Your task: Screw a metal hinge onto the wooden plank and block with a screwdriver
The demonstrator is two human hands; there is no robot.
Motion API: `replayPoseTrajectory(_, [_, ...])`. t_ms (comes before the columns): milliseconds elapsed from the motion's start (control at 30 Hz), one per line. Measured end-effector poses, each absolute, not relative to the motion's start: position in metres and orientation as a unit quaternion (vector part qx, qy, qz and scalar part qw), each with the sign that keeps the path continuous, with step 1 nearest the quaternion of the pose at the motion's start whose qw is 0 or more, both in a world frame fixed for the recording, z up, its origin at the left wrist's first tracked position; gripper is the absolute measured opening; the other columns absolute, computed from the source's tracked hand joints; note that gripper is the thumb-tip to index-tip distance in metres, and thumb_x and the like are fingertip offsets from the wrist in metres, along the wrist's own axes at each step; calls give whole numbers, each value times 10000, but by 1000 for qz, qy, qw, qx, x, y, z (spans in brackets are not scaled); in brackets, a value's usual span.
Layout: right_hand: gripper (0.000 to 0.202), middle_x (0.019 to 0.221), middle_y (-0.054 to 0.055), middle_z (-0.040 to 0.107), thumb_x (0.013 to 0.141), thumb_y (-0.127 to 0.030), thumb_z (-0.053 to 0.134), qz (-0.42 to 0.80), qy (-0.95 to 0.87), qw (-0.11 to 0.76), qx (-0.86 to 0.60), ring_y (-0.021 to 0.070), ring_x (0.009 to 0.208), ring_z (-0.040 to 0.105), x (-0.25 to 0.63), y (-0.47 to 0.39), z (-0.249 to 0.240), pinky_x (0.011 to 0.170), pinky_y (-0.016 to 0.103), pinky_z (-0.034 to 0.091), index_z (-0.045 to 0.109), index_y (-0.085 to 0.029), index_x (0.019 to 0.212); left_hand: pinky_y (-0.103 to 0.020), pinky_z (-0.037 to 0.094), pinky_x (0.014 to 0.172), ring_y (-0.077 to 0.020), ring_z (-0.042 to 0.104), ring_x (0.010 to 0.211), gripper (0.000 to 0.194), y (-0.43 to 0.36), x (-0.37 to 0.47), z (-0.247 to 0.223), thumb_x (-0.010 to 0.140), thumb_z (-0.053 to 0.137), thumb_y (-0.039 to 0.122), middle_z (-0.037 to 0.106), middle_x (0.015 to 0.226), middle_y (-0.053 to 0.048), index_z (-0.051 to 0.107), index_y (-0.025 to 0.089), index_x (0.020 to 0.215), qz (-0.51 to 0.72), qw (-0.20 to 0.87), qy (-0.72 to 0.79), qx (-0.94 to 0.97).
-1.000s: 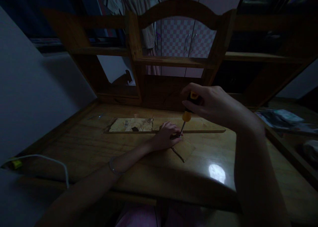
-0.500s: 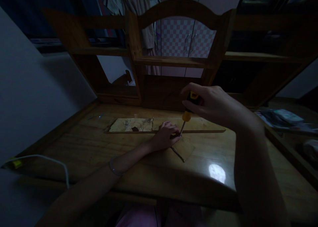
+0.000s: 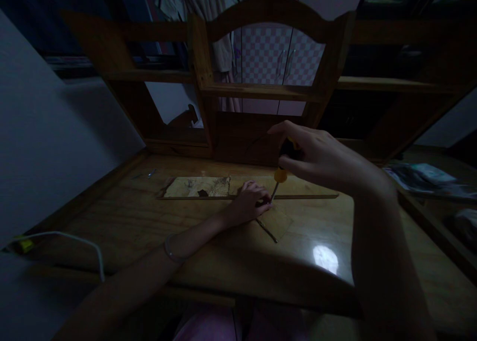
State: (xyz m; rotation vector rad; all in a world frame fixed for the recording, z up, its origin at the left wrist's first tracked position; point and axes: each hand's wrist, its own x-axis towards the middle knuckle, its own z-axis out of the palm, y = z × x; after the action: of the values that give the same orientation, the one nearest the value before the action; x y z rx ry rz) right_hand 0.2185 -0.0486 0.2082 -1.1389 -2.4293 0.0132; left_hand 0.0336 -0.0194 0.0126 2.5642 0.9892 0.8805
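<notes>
My right hand (image 3: 316, 149) is wrapped round the black-and-yellow handle of a screwdriver (image 3: 280, 175). Its metal shaft slants down to the fingertips of my left hand (image 3: 251, 202). The left fingers are pinched together by the tip, and what they hold is too small and dark to make out. Under and behind that hand lies a long wooden board (image 3: 298, 186), whose left part has a torn, pale surface with dark stains. A small flat wooden piece (image 3: 280, 224) with a dark left edge lies just in front, partly under the left hand.
A wooden desk (image 3: 122, 221) carries everything, with a shelf unit (image 3: 261, 93) along its back. Small metal items (image 3: 151, 172) lie at the back left. A white cable (image 3: 80, 237) crosses the left front edge. Papers and bags (image 3: 425, 174) are on the right.
The fingers of my right hand have shifted and turned slightly on the screwdriver handle. My left hand and the board stay in place.
</notes>
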Motion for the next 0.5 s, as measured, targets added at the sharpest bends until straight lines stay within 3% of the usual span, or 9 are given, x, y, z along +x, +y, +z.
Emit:
replayPoseTrajectory(133, [541,1310,95,586,839,-292,599,8,-886,223,-405,267,1118,600,218,-48,207,927,385,464,493,-232,1366,-391,361,1012,-200,581,935,159,-20,34,14,829,756,278,653,863,-6,619,197,834,306,125,339,881])
replayPoseTrajectory(500, [309,1117,58,681,879,-287,586,-3,-877,247,-413,225,942,631,218,-45,204,778,325,452,586,-222,1181,-424,324,1052,-209,576,953,239,-17,32,12,782,802,387,671,836,2,650,202,782,298,124,344,882])
